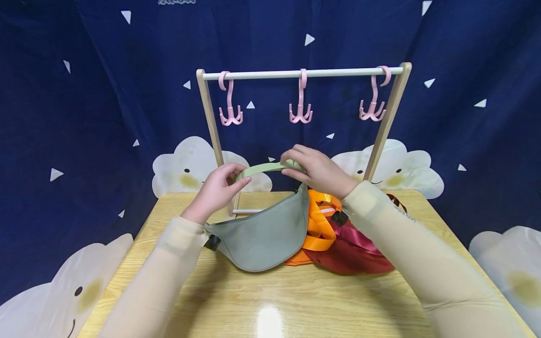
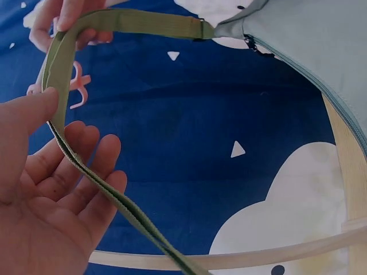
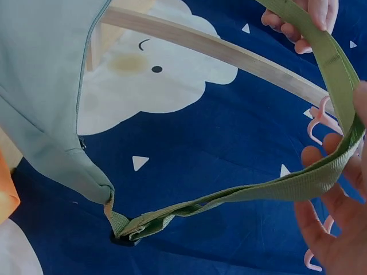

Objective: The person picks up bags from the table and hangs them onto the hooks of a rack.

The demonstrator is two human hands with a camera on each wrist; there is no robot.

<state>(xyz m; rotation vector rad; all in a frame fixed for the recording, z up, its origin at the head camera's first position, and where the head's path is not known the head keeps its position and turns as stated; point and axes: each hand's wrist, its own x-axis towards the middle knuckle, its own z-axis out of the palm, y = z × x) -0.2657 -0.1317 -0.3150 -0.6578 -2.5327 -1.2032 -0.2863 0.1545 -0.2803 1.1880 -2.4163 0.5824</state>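
A grey-green waist bag [image 1: 266, 239] hangs in front of me by its light green webbing strap [image 1: 265, 168], zip side up. My left hand [image 1: 217, 190] pinches the strap's left part between thumb and fingers. At the strap's right part, my right hand [image 1: 314, 169] grips it from above, thumb underneath. Between the hands the strap arches upward. In the left wrist view, the doubled strap [image 2: 155, 24] runs across the left palm. A dark buckle [image 3: 123, 238] joins strap and bag in the right wrist view.
Behind the bag stands a wooden rack with a white bar [image 1: 266, 74]. Pink four-prong hooks hang from it at left [image 1: 230, 117], middle [image 1: 301, 115] and right [image 1: 373, 112]. An orange bag strap [image 1: 319, 230] and a dark red bag [image 1: 351, 257] lie on the wooden table [image 1: 228, 305].
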